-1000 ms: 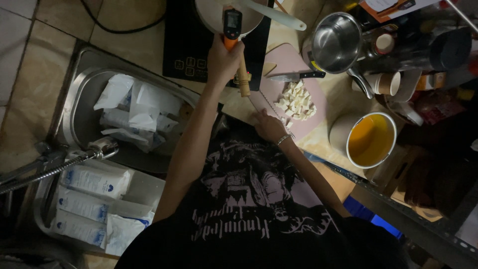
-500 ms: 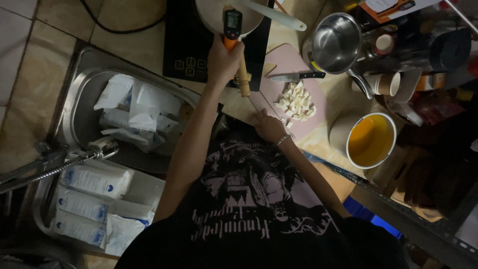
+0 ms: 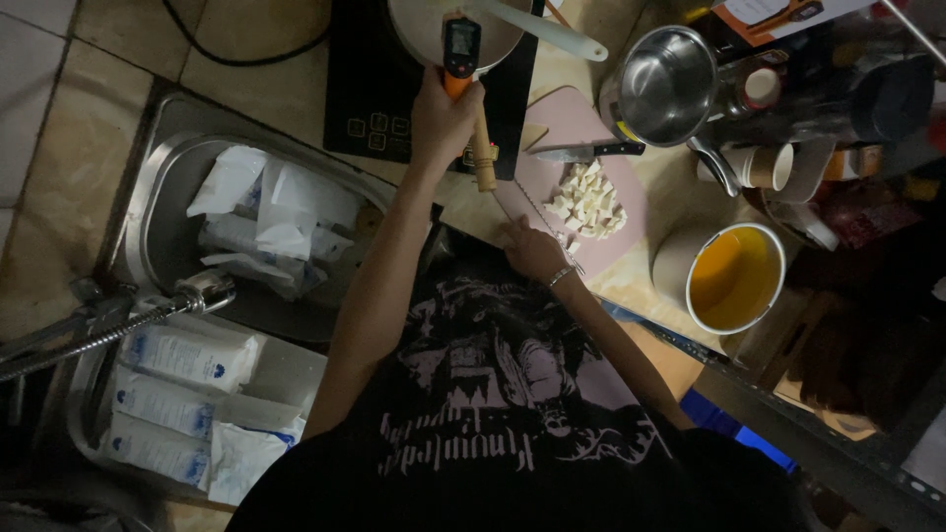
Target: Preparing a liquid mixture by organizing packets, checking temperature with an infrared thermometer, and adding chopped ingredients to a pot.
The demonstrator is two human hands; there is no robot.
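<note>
My left hand (image 3: 443, 118) is raised over the black induction cooktop (image 3: 379, 89) and grips an orange and black infrared thermometer (image 3: 461, 41). The thermometer's head is over the pale pan (image 3: 424, 25), where a white spatula (image 3: 547, 30) lies. A wooden handle (image 3: 483, 158) sticks out just right of that hand. My right hand (image 3: 532, 246) rests with its fingers on the counter at the near edge of the pink cutting board (image 3: 621, 202) and holds nothing. White cubes (image 3: 586, 202) are heaped on the board, and a black-handled knife (image 3: 591, 151) lies beyond them.
A steel sink (image 3: 163, 167) on the left holds crumpled white packets (image 3: 266, 212), with a faucet (image 3: 118, 320) and white and blue cartons (image 3: 177, 394) nearer. To the right stand a steel pot (image 3: 670, 84), paper cups (image 3: 764, 163) and a bowl of yellow liquid (image 3: 734, 281).
</note>
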